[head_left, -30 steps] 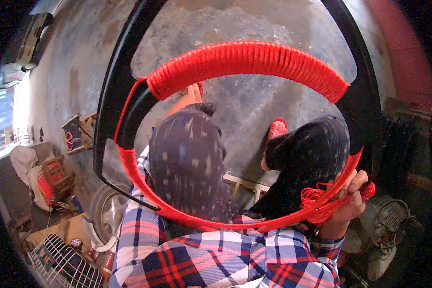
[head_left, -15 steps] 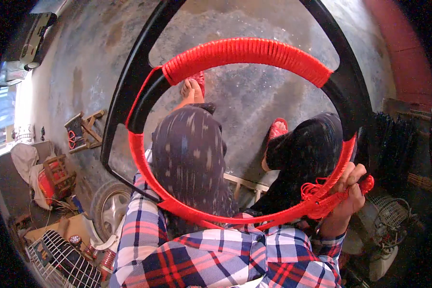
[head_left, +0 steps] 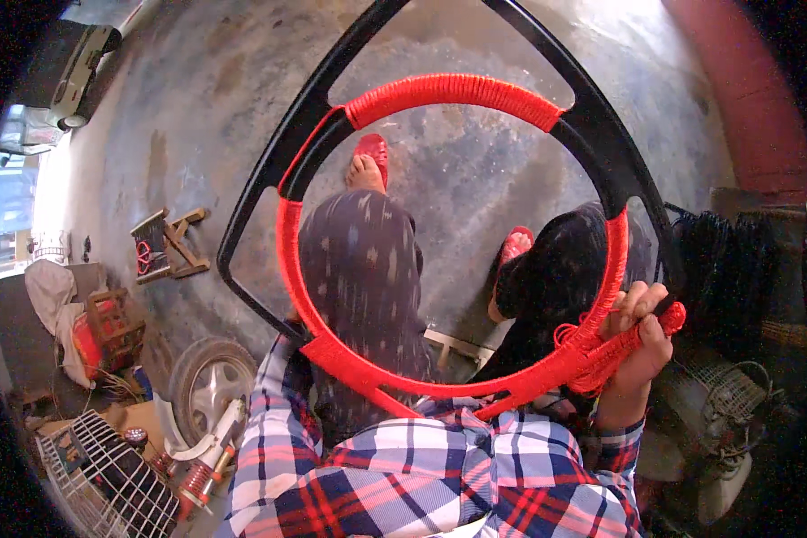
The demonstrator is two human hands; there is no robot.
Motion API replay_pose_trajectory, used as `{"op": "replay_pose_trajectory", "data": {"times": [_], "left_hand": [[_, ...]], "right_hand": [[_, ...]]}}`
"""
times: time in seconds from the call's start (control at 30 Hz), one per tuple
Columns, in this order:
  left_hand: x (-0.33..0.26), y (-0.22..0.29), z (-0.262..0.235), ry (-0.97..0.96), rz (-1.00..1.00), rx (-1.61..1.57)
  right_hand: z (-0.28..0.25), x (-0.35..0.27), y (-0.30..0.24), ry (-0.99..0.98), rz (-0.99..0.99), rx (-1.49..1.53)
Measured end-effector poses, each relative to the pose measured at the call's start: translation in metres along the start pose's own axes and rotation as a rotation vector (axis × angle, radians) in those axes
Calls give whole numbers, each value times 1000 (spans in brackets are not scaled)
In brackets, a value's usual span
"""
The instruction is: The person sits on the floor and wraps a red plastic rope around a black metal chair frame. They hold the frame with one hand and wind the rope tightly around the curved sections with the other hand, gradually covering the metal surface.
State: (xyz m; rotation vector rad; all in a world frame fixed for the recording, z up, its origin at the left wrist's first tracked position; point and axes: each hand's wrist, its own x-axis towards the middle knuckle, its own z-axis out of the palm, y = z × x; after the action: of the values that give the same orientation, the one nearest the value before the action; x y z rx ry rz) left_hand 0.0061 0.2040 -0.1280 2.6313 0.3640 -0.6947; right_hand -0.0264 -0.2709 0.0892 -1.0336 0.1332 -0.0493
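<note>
Gripping a bundle of red cord (head_left: 601, 354), the right hand (head_left: 635, 336) is closed at the lower right rim of the black round frame half wrapped in red cord (head_left: 457, 90), held above the lap. Left hand hidden behind the frame; its state cannot be told.

Soft daylight from the bright, blown-out opening (head_left: 13, 197) at left, heavy fisheye bending, dark vignetted rim.

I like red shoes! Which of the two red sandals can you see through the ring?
The red sandal on the foot to the person's left shows inside the red-wrapped ring. The other sandal shows there too, lower right.
</note>
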Motion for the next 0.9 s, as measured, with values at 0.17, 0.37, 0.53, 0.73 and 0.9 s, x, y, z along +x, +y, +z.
{"op": "replay_pose_trajectory", "data": {"times": [0.17, 0.37, 0.53, 0.73, 0.9], "left_hand": [[-33, -9, -37, 120, 55, -694], [-166, 116, -159, 892, 624, -1301], [-235, 197, -155, 594, 1425, -1050], [-274, 238, -156, 280, 1825, -1167], [-285, 240, -156, 229, 1852, -1184]], "right_hand": [[-1, -2, 4, -22, -16, 22], [-16, 7, 16, -32, 1, 77], [1, 14, 25, 100, 14, 64], [-9, 15, 29, -119, -51, -25], [-16, 20, 39, -73, -31, -10]]}}
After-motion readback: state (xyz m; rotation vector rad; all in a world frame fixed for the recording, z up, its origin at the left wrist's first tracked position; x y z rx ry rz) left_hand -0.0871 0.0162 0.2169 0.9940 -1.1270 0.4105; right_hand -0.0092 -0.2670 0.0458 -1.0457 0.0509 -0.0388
